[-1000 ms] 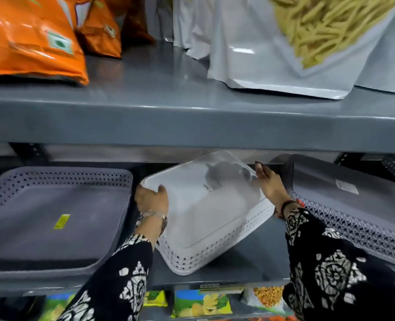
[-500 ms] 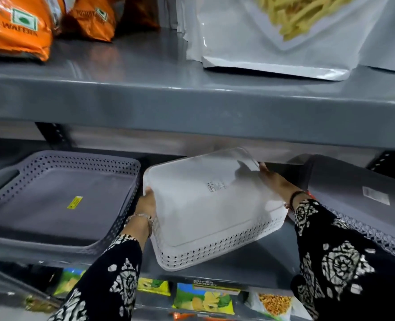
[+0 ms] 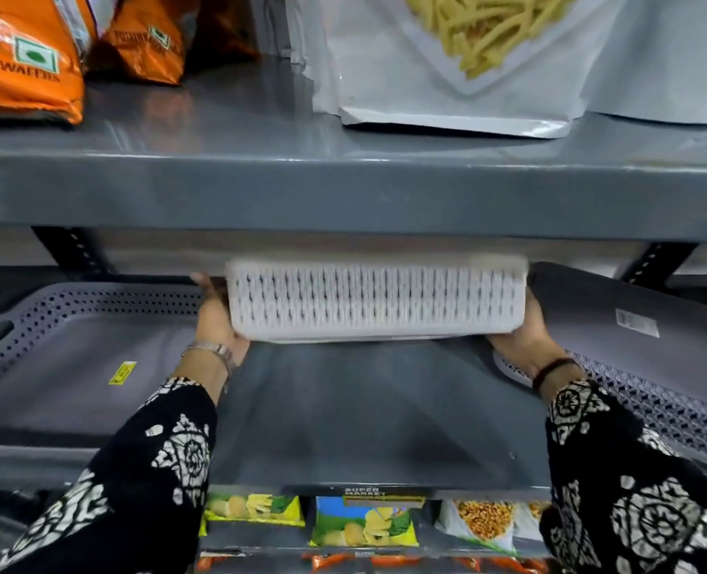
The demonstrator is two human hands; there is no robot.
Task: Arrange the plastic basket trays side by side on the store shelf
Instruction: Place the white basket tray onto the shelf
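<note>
A white perforated basket tray (image 3: 376, 302) hangs level above the grey middle shelf (image 3: 364, 420), its long slotted side facing me, just under the upper shelf. My left hand (image 3: 217, 321) grips its left end and my right hand (image 3: 527, 339) grips its right end. A grey perforated tray (image 3: 74, 366) with a yellow sticker lies flat on the shelf to the left. Another grey tray (image 3: 641, 345) leans tilted at the right, underside up, with a white label.
The upper shelf (image 3: 343, 192) juts out close above the white tray, carrying orange snack bags (image 3: 24, 64) and a white pouch of fries (image 3: 467, 60). Snack packets (image 3: 364, 524) fill the shelf below. Black shelf brackets stand at the back left and right.
The white tray was tilted with its base towards me; it has been turned level so its long side faces me and moved back under the upper shelf. Both hands shifted to its ends.
</note>
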